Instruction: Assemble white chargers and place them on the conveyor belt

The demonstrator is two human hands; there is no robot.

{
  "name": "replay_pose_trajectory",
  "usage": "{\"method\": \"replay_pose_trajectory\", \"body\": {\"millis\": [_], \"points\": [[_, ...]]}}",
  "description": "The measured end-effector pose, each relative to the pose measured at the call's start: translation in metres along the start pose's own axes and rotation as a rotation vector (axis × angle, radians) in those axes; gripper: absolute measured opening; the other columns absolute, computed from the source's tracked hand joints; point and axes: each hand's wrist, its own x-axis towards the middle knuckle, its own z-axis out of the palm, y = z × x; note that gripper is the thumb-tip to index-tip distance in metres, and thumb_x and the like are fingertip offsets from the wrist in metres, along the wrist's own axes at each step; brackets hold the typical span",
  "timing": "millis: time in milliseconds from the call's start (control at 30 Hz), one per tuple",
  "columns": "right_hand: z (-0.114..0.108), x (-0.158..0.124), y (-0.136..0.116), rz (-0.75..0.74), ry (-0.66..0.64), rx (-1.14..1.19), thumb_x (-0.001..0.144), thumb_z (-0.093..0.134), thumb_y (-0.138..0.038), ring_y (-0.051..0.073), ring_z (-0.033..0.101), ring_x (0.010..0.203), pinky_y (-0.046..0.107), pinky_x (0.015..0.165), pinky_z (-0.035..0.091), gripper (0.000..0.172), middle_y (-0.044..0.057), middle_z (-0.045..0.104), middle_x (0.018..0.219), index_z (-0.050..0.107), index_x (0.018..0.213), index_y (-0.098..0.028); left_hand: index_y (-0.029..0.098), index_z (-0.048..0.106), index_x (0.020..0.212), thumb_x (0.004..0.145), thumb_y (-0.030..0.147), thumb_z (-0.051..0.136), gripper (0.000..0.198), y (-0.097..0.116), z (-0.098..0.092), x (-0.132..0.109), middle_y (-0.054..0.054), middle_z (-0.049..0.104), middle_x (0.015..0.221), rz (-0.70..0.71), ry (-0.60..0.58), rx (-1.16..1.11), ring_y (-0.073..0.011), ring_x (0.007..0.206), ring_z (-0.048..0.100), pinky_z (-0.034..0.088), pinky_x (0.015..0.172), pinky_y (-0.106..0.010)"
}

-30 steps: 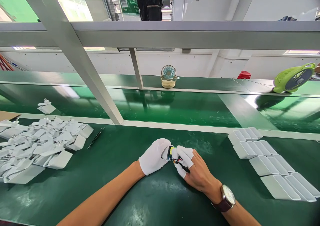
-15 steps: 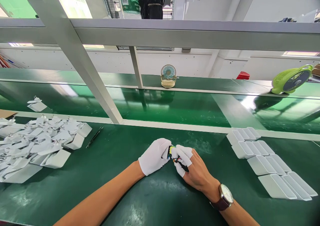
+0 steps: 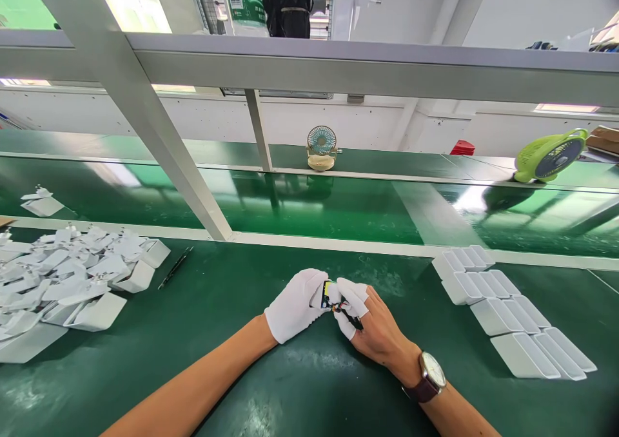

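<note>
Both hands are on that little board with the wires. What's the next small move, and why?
Probably tuck the loose wires flat against the small board: left hand and right hand both pinch it over the green mat, the wires stick out beside it, and the white shells lie apart at right.

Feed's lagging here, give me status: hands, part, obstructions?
Gloved left grip and right grip pinch small circuit board with yellow component. Row of white plastic shells right, loose white pile left, both apart.
</note>
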Motion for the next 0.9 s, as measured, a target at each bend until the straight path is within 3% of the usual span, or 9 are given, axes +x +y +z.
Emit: {"method": "replay_pose_trajectory", "body": {"millis": [433,667,733,900], "points": [[0.002,-0.004,0.001,0.001,-0.017,0.026,0.094,0.058,-0.01,0.028,0.058,0.117,0.049,0.096,0.054,0.072,0.015,0.062,0.13,0.025,0.157,-0.02,0.024,0.042,0.137,0.087,0.027,0.07,0.058,0.004,-0.004,0.002,-0.014,0.062,0.119,-0.012,0.007,-0.021,-0.0276,0.11,0.063,0.054,0.094,-0.047],[-0.005,0.006,-0.005,-0.003,-0.025,0.055,0.094,0.057,-0.011,0.026,0.061,0.106,0.046,0.091,0.057,0.071,0.016,0.065,0.124,0.025,0.157,-0.016,0.025,0.037,0.139,0.09,0.022,0.065,0.056,0.017,-0.007,0.011,-0.009,0.064,0.103,0.019,-0.008,-0.09,-0.0228,0.09,0.062,0.055,0.081,-0.043],[-0.007,0.006,-0.005,0.019,-0.01,0.067,0.094,0.059,-0.014,0.026,0.062,0.104,0.046,0.089,0.058,0.067,0.015,0.066,0.12,0.029,0.154,-0.017,0.024,0.042,0.136,0.088,0.022,0.067,0.054,0.018,-0.007,0.012,-0.01,0.064,0.105,-0.021,-0.031,-0.101,-0.0238,0.093,0.062,0.054,0.081,-0.042],[-0.012,0.002,-0.005,0.182,0.009,0.229,0.099,0.055,-0.029,0.024,0.066,0.101,0.042,0.086,0.06,0.054,0.012,0.068,0.114,0.038,0.149,-0.02,0.024,0.062,0.114,0.089,0.022,0.064,0.026,0.019,-0.015,0.014,-0.006,0.067,0.099,-0.196,-0.119,-0.239,-0.0221,0.089,0.065,0.055,0.078,-0.037]]}}
